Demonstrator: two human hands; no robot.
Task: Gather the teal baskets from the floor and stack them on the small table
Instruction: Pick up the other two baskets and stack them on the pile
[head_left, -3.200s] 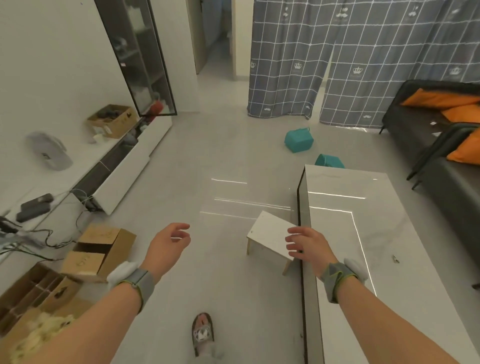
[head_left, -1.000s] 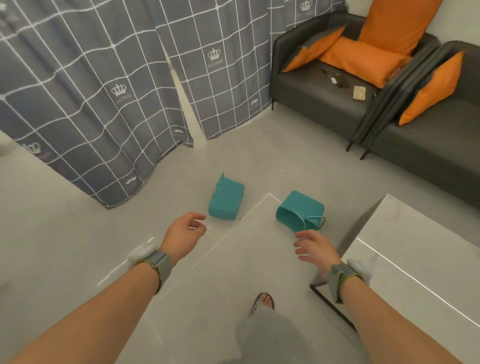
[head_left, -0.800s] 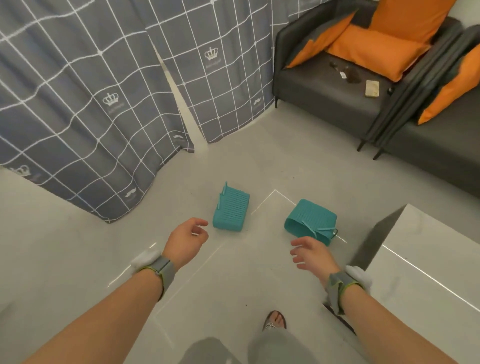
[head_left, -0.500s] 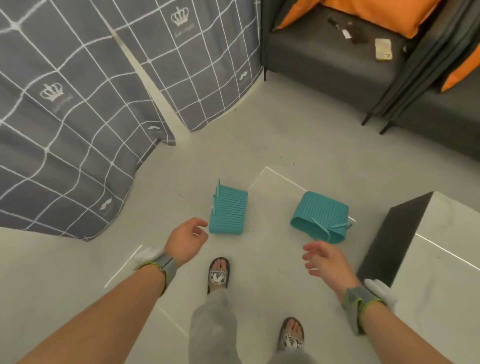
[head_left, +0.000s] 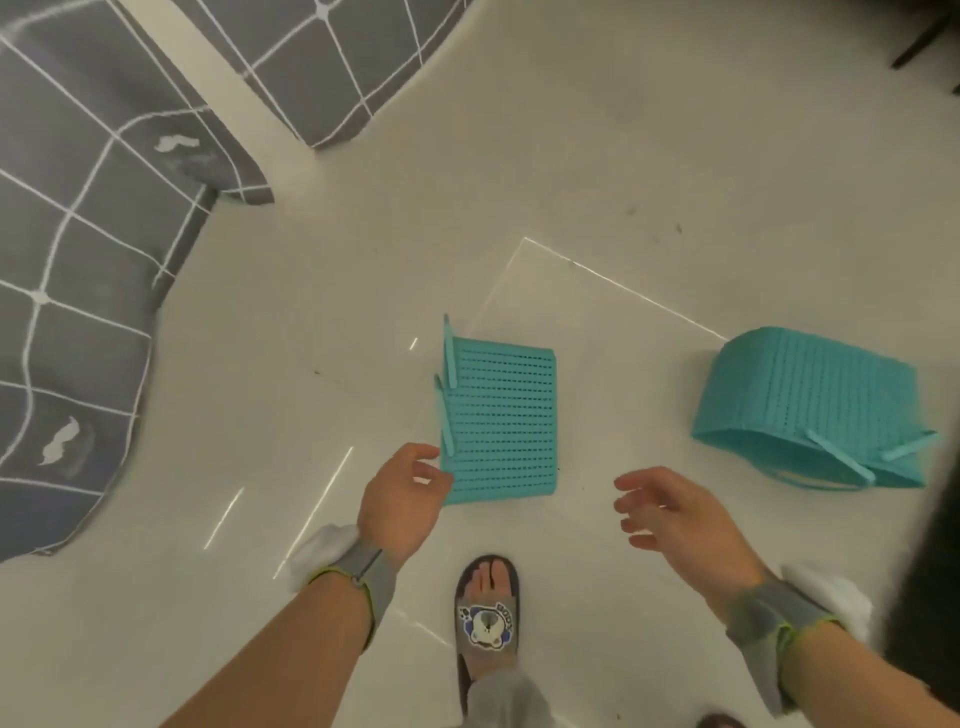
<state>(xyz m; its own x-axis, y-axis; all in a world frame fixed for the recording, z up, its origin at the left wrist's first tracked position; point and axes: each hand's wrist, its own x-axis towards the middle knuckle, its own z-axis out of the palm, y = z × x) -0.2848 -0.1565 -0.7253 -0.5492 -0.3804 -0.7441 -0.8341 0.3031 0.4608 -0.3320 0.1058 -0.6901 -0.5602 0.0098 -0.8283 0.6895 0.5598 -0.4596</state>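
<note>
Fingers (head_left: 426, 470) of the left hand (head_left: 400, 499) are curling loosely, empty, now reaching the near-left corner of the nearer teal basket (head_left: 501, 421), tipped on the floor (head_left: 623, 156); the right hand (head_left: 675, 514) is spreading, released. Since half a second ago the person has closed in, so pickup looks imminent. The second basket (head_left: 810, 405) is lying right; curtains (head_left: 78, 260) far left; a slippered foot (head_left: 485, 618) near.

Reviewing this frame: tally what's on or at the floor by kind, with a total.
Teal baskets: 2 (one lying by the left hand, one tipped over to the right)
Grey grid curtains: 2 ()
Slippers: 1 fully seen; a second only peeks in at the bottom edge
Total: 5
</note>
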